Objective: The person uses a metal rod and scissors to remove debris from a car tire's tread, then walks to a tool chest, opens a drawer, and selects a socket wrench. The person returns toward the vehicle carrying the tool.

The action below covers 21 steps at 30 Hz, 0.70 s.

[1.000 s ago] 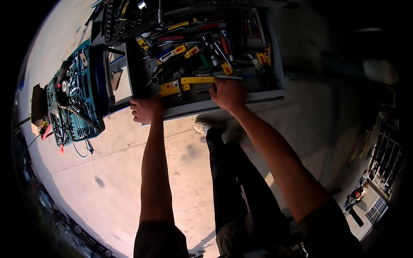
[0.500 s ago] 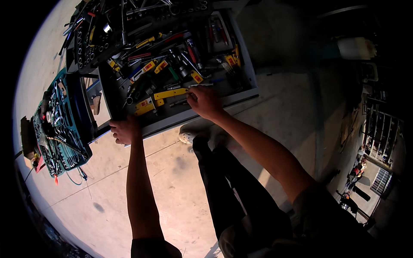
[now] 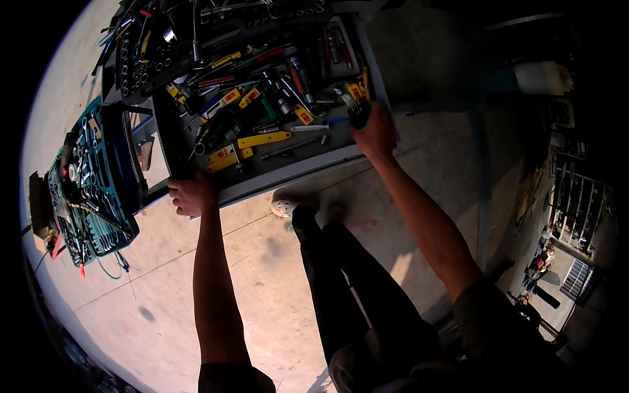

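Observation:
An open grey drawer [image 3: 288, 162] full of hand tools lies ahead of me. My left hand [image 3: 194, 195] is closed around its front left corner. At the front right corner, my right hand [image 3: 375, 133] has its fingers curled on a dark tool with several thin prongs [image 3: 358, 112]; the fingertips are partly hidden. Left of that hand lie a slim pale tool with a blue end [image 3: 309, 128] and a metal bar [image 3: 282, 154]. Yellow flat tools [image 3: 264, 139] rest nearer my left hand. Behind them are screwdrivers, sockets and other yellow-marked pieces, in a jumble.
A black socket case [image 3: 141, 72] sits over the drawer's back left. Left of the drawer, a teal tool case [image 3: 98, 177] holds several wrenches. Concrete floor [image 3: 262, 281] lies below, with my shoe [image 3: 283, 207] near the drawer. Metal racks [image 3: 571, 213] stand far right.
My right hand has moved right from the drawer's front middle to its right corner, onto the dark pronged tool. The slim pale tool now shows fully. My left hand stays on the drawer corner.

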Motion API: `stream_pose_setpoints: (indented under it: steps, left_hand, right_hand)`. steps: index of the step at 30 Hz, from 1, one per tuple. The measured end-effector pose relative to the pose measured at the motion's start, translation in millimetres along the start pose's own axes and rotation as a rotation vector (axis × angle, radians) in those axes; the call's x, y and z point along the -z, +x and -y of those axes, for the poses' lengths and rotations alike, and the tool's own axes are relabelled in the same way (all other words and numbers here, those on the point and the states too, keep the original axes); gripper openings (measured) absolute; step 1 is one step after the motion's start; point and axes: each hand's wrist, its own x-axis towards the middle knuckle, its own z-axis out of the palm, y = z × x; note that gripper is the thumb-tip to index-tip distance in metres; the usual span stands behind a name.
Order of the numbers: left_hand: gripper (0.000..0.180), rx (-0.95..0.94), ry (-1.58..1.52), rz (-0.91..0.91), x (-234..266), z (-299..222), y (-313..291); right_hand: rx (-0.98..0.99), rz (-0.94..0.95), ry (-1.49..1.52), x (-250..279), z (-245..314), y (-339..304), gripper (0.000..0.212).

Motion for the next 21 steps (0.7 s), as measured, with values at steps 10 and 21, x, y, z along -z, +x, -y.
stream_pose_setpoints:
  steps: [10, 21]
  left_hand:
    - [0.057, -0.016, 0.005, -0.015, -2.4, -0.6, 1.2]
    - [0.072, -0.037, -0.205, 0.009, 6.8, 4.3, -3.1]
  right_hand:
    - [-0.156, 0.08, 0.481, -15.1, -11.6, 11.4, 0.069]
    - [-0.154, 0.372, 0.994, 17.3, -28.6, 25.0, 0.05]
